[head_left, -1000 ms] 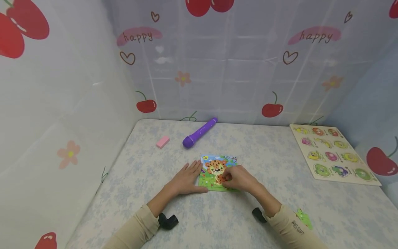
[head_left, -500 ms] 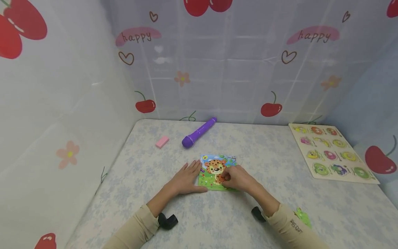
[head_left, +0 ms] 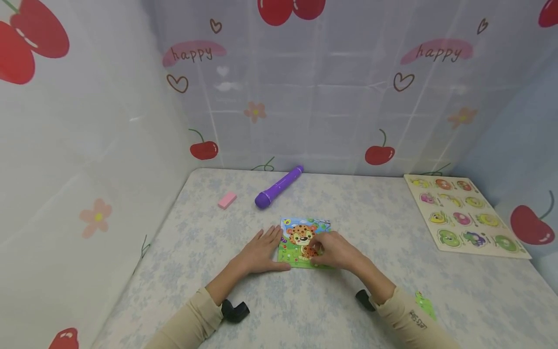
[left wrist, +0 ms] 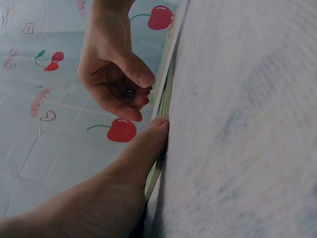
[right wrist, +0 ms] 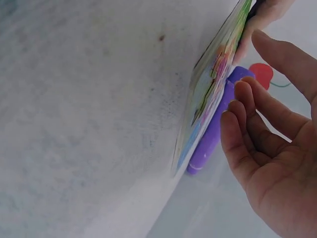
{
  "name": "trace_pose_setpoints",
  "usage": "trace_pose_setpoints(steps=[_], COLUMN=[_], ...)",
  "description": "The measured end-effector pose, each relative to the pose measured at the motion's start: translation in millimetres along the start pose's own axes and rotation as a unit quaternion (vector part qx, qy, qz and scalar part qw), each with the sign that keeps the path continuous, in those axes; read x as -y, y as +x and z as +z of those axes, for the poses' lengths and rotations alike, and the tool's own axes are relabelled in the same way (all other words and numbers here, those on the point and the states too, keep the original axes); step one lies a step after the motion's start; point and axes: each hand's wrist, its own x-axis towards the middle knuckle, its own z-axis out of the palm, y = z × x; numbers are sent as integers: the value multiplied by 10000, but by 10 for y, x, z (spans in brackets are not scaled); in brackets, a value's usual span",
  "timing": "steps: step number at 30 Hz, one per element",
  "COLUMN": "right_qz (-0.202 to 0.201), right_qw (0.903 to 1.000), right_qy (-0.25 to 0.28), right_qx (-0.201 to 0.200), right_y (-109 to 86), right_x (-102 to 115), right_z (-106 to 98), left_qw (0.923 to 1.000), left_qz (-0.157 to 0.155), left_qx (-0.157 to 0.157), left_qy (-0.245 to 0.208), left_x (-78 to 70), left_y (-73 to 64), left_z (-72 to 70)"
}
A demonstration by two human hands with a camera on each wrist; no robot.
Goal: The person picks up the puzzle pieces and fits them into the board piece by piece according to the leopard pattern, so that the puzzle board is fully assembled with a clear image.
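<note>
A small square jigsaw puzzle (head_left: 289,254) with a spotted leopard picture lies flat on the table. My left hand (head_left: 260,253) rests beside it with straight fingers along its left edge, and the thumb (left wrist: 151,141) lies at its near edge. Over the puzzle's right part hovers my right hand (head_left: 337,251), covering the lower right of the picture. Its fingers (right wrist: 242,121) are loosely bent, and the thumb (right wrist: 280,54) stands apart from them. Nothing shows between them. In the right wrist view the puzzle (right wrist: 210,89) is seen nearly edge-on, close to those fingertips.
A purple toy microphone (head_left: 279,188) and a pink block (head_left: 227,199) lie behind the puzzle. A wooden fruit board (head_left: 468,218) lies at the right. One green piece (head_left: 425,304) is partly hidden by the right sleeve. Black wrist devices (head_left: 235,311) sit under both wrists.
The right hand's thumb and forefinger stand slightly farther apart than before. The left hand and the puzzle keep their places; the head view shifts a little.
</note>
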Motion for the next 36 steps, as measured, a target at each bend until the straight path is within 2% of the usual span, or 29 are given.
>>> trace_pose_setpoints(steps=[13, 18, 25, 36], right_qz=[-145, -243, -233, -169], right_qw=[9993, 9987, 9982, 9980], right_qy=[257, 397, 538, 529], right_qx=[247, 211, 154, 298], right_y=[-37, -85, -212, -456], right_x=[-23, -41, -94, -236], right_z=[-7, -52, -170, -345], left_qw=[10000, 10000, 10000, 10000], left_qz=[-11, 17, 55, 35], left_qx=[42, 24, -8, 21], left_qy=[65, 89, 44, -1], left_x=[-1, 7, 25, 32], left_y=[25, 23, 24, 29], left_z=[8, 13, 31, 32])
